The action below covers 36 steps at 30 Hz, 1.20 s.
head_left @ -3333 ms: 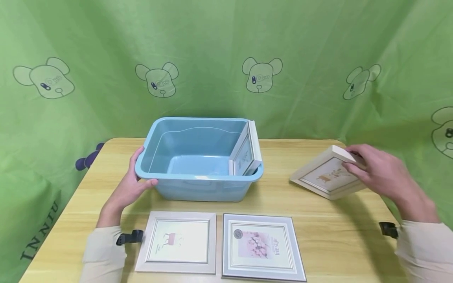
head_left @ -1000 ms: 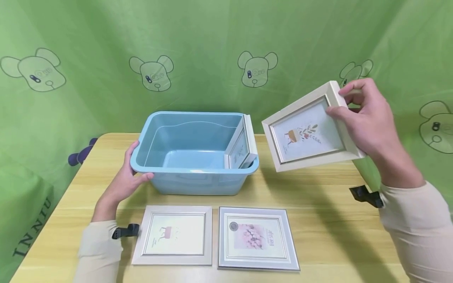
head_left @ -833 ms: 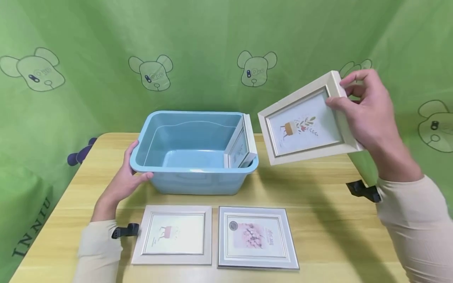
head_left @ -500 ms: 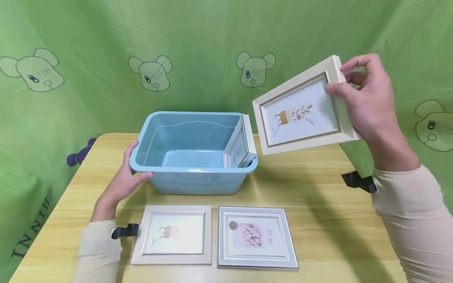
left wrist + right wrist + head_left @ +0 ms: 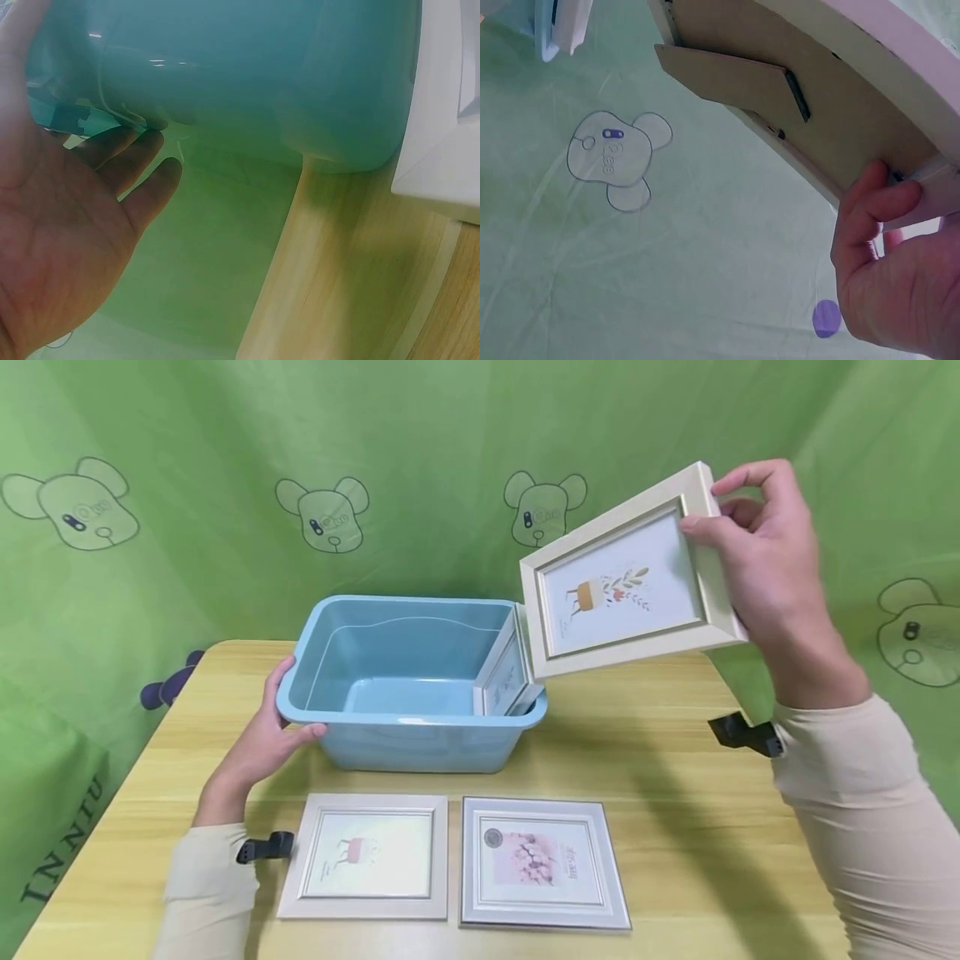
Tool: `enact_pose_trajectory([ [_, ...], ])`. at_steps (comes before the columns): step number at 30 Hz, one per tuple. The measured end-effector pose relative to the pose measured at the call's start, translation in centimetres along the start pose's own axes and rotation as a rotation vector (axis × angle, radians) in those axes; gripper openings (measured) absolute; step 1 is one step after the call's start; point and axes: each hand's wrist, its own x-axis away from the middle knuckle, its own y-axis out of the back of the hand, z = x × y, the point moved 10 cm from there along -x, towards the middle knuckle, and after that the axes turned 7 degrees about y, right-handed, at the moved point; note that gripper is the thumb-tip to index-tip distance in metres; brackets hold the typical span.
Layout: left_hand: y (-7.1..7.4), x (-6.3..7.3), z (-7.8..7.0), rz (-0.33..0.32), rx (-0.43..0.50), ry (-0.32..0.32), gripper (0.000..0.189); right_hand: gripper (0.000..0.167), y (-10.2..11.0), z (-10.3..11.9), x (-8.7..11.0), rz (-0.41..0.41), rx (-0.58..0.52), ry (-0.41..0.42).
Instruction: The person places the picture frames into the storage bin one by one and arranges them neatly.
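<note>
My right hand [image 5: 772, 552] grips the right edge of a cream picture frame [image 5: 615, 585], thumb on the front. It holds the frame tilted above the table, near the basin's right rim. In the right wrist view the brown backing [image 5: 780, 52] with its stand leg [image 5: 727, 79] shows, and fingers [image 5: 877, 199] bend behind the edge. My left hand [image 5: 258, 747] holds the front left corner of the light blue plastic basin [image 5: 420, 747], thumb over the rim, fingers along the outside. Another white picture frame [image 5: 506, 668] leans inside the basin's right end, partly covered by the raised frame.
Two picture frames lie face up before the basin: a whitish one [image 5: 367, 856] and a silver-grey one [image 5: 543, 864] with pink flowers. All stand on a light wooden table [image 5: 675, 835]. A green curtain [image 5: 420, 427] hangs behind, and something purple [image 5: 172, 681] shows past the left edge.
The right hand has lifted the cream picture frame off the table's right side and carried it up and left toward the basin. The left hand has stayed on the basin.
</note>
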Motion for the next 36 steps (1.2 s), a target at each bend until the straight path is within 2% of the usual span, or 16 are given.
enact_pose_trajectory([
  [6, 0.0, 0.0, -0.2, 0.005, 0.009, -0.013, 0.105, 0.029, -1.6, -0.7, -0.6, 0.031, 0.025, -0.047],
  [13, 0.0, -0.1, -0.2, 0.0, -0.008, -0.004, 0.105, 0.028, -2.4, -1.7, -0.9, 0.033, 0.021, -0.117],
  [19, 0.1, 0.0, -0.1, -0.004, -0.012, -0.003, 0.105, 0.029, -4.1, -3.0, -1.0, 0.071, 0.073, -0.169],
  [29, 0.1, -0.1, 0.1, -0.005, -0.016, 0.003, 0.105, 0.029, -6.5, -5.9, -1.7, 0.19, 0.289, -0.252],
  [36, 0.1, -0.1, 0.1, -0.005, -0.016, 0.007, 0.104, 0.031, -8.1, -7.3, -2.0, 0.253, 0.404, -0.255],
])
